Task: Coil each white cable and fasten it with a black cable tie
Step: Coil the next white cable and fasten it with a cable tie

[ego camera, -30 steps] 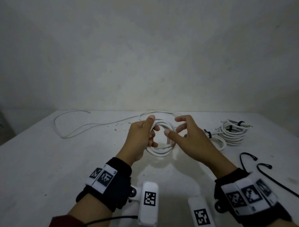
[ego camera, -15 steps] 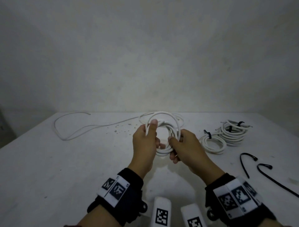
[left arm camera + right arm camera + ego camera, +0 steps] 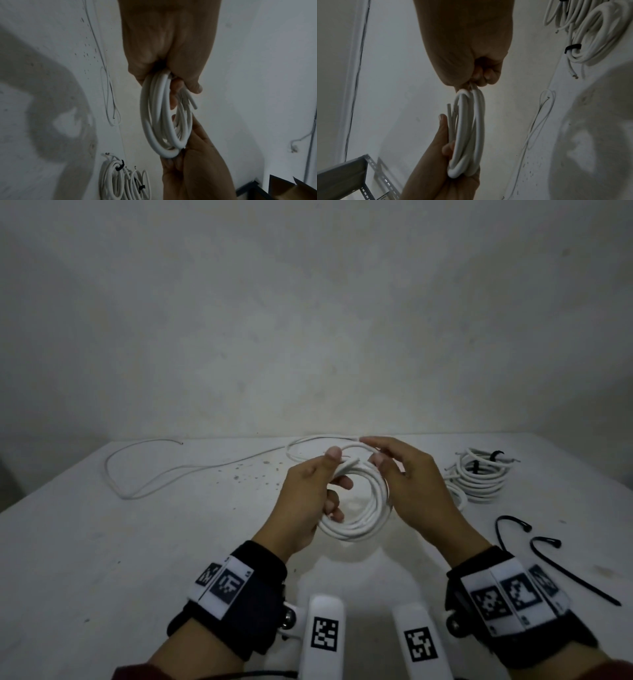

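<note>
A white cable coil [image 3: 359, 523] of several loops hangs between my hands above the white table [image 3: 102, 559]. My left hand [image 3: 308, 491] grips its left side, thumb on top. My right hand [image 3: 411, 484] pinches its upper right side. In the left wrist view the coil [image 3: 154, 128] shows a free cut end [image 3: 192, 102] near my left thumb. The right wrist view has the coil [image 3: 465, 128] edge-on, with my right fingers [image 3: 481, 77] closed on its top. Two black cable ties [image 3: 510, 529] lie loose to the right.
A long loose white cable [image 3: 144, 477] snakes over the far left of the table. Tied white coils [image 3: 479, 477] with black ties sit at the far right. A grey perforated metal bracket [image 3: 342, 175] shows low in the right wrist view. A wall stands behind the table.
My right hand first closed on the coil, then slid from its lower right to its upper right. The left hand kept its grip and the coil tipped flatter.
</note>
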